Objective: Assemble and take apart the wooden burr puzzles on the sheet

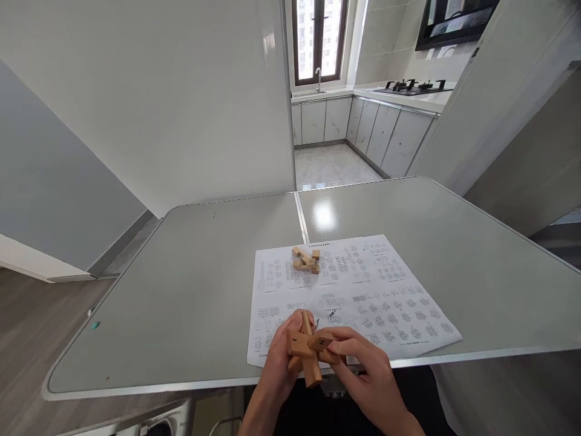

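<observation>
Both hands hold a wooden burr puzzle (310, 363) made of interlocking sticks, just over the table's near edge. My left hand (278, 361) wraps round its left side, with the fingers closed on it. My right hand (363, 363) pinches the right side, at a stick end marked with a dark numeral like a 2. Another stick end, facing left, bears a mark like a 1. Beyond the hands, several loose wooden puzzle pieces (307, 261) lie in a small heap on a printed instruction sheet (345, 284).
The grey-green table (204, 290) has a pale metal rim and a seam strip (300, 218). A small green bit (95, 325) lies near its left edge. A white wall (181, 109) stands behind; a kitchen counter (336, 93) with a stove (413, 88) is farther back.
</observation>
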The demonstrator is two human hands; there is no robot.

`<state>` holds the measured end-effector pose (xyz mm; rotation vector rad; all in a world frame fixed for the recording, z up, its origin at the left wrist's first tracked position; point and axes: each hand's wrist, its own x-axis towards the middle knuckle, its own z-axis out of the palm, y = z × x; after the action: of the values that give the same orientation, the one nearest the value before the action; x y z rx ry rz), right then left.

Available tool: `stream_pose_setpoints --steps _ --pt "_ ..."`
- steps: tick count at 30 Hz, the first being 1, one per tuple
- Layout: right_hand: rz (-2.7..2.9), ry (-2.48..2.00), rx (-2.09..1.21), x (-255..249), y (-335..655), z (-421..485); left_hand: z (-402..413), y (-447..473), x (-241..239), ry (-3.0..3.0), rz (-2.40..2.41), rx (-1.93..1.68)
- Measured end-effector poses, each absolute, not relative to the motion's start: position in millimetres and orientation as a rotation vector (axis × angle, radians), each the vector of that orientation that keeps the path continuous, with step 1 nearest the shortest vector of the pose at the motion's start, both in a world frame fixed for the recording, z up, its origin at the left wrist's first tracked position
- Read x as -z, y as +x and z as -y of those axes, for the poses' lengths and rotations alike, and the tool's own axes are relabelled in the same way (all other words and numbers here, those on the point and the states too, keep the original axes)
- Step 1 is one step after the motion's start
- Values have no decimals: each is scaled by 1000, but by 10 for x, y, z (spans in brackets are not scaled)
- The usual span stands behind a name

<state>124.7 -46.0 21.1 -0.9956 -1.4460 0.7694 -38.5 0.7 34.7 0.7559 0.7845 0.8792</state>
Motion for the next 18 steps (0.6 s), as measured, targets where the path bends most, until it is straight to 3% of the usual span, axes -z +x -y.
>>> stream_pose_setpoints --steps 18 --pt "1472 -1022 -971 -182 1412 559 58 -328 -389 1030 -918 -901"
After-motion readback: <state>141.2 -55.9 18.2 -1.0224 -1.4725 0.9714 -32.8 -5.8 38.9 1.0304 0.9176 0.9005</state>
